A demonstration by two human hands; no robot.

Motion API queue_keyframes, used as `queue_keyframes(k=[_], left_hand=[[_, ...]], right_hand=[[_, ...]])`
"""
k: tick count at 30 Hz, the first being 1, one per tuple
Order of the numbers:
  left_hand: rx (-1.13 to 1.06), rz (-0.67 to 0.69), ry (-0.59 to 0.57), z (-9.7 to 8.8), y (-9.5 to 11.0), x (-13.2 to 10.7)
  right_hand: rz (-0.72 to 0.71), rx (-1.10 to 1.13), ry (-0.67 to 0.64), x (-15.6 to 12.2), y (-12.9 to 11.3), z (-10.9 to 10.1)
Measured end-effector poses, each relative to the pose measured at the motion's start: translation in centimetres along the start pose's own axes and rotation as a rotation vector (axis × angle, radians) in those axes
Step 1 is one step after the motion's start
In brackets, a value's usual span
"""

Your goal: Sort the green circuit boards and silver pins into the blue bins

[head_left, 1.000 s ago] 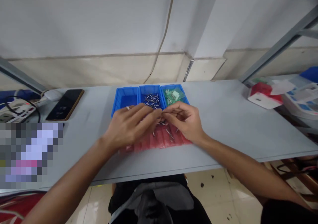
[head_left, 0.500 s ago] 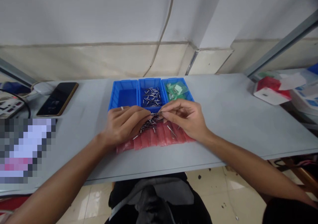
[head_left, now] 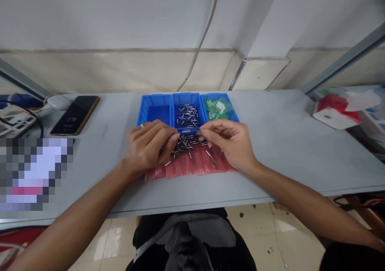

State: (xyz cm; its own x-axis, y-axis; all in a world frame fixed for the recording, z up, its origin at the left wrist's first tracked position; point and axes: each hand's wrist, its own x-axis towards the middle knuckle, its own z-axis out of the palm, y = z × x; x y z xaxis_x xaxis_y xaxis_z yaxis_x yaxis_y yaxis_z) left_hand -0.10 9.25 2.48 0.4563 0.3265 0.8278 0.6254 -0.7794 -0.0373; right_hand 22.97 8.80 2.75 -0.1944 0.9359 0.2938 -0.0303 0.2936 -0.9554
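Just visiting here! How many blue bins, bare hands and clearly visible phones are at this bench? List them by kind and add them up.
Blue bins: 3
Bare hands: 2
Clearly visible phones: 1
Total: 6
The pixelated patch at the left is too obscured to count.

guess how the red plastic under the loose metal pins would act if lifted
The red plastic is probably floppy, since it looks thin and creased. Lifting one edge would likely send the metal pins sliding or rolling, as they lie loose on top. Its slight sheen suggests it may be slippery.
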Motion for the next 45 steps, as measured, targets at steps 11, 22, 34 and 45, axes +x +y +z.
queue_keyframes(k=[11, 22, 34, 45], left_hand=[[-0.017, -0.076, -0.296, 0.8, -2.5, -0.6], [-0.082, -0.015, -0.341, 1.4, -3.2, -1.6], [-0.1, -0.015, -0.238, 0.4, -0.7, 0.2], [-0.164, 0.035, -0.163, 0.5, 0.1, 0.0]], right_hand=[[-0.541, -0.739, -0.47, 0.1, 0.8, -0.6], [-0.548, -0.748, -0.454, -0.2, 1.8, -0.1], [-0.28, -0.469, -0.161, 0.3, 0.3, -0.4], [-0.167, -0.238, -0.2, -0.1, -0.3, 0.2]])
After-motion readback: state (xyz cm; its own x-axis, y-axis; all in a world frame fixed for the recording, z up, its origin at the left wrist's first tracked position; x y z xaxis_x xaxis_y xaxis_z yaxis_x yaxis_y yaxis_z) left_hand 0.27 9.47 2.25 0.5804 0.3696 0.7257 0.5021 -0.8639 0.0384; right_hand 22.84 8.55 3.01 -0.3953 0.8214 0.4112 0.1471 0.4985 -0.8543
